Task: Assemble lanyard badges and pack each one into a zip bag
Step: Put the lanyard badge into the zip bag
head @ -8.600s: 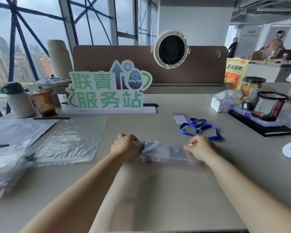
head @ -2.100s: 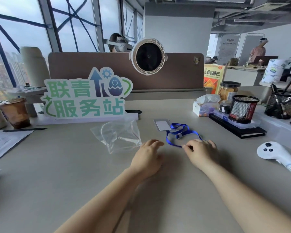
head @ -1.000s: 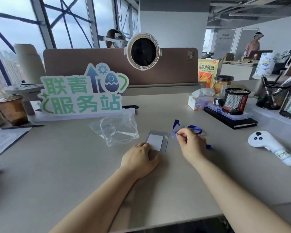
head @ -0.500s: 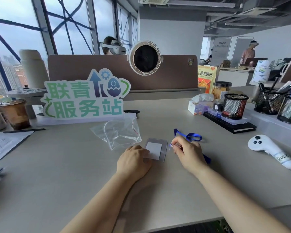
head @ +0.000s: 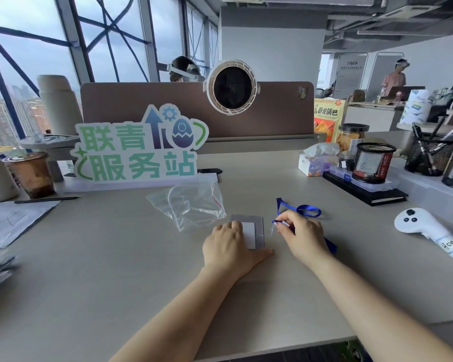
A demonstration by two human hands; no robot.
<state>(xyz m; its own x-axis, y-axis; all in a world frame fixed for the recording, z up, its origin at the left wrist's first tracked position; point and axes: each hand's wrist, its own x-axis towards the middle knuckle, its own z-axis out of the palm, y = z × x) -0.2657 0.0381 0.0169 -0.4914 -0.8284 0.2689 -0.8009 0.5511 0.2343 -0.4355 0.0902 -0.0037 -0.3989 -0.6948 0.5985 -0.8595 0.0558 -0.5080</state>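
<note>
The step in hand looks like joining the lanyard point(head: 309, 210) to the badge holder point(head: 251, 232), which lies flat on the counter point(head: 141, 270) at the centre of the frame. The left hand point(head: 230, 249) lies over the holder's left part with its fingers point(head: 233, 227) fairly straight, pressing it down rather than gripping it. The right hand point(head: 304, 239), just right of the holder, has its fingers curled and pinches the end of the blue lanyard. The rest of the ribbon loops away toward the upper right and trails under the wrist.

To do this well, the left hand should pin the holder firmly so it cannot slide or turn, while leaving the holder's right edge bare, since that is where the fastener must go. The right hand should hold the fastener close to its tip, so that it can be steered into the slot without the ribbon flopping. A pale strap seems to bridge the gap between the pinch and the holder, but it is too small to tell whether it has caught the slot. A light tug would prove the join before moving on.

The ribbon under the right wrist could snag, so it is worth lifting the wrist clear. The zip bag point(head: 194, 205) lies crumpled just up and left of the holder, near enough for packing.
</note>
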